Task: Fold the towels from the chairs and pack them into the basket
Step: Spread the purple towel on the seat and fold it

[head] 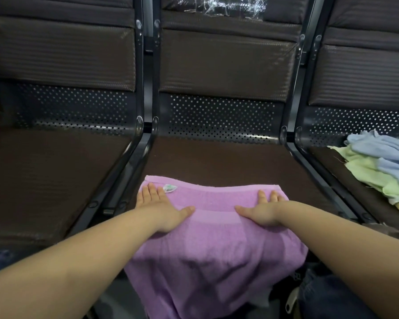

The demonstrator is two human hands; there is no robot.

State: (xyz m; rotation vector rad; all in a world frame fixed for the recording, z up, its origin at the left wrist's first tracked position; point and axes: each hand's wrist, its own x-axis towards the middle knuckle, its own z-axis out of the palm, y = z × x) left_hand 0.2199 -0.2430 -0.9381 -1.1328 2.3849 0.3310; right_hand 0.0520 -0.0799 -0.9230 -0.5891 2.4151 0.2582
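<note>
Towel (217,245) hangs over the seat's (217,160) front edge.
Your left hand (162,209) and right hand (262,210) press flat near its far corners, fingers straight, gripping nothing, pinning it for folding.

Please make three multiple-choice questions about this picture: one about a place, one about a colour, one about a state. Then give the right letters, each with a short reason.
1. Where does the loose pile of small cloths lie?
A. on the left seat
B. on the right seat
C. on the middle backrest

2. Which colours does that pile show?
A. red and black
B. light blue and pale green
C. orange and white

3. How do the two hands meet the purple terry towel?
A. flat, fingers straight, pressing it
B. bunching it in fists
C. held above it, apart

Answers:
1 B: the pile of cloths lies on the right seat.
2 B: blue cloth lies over pale green cloth.
3 A: the left hand and the right hand lie spread on the purple terry towel, which hangs over the front of the middle seat.
</note>
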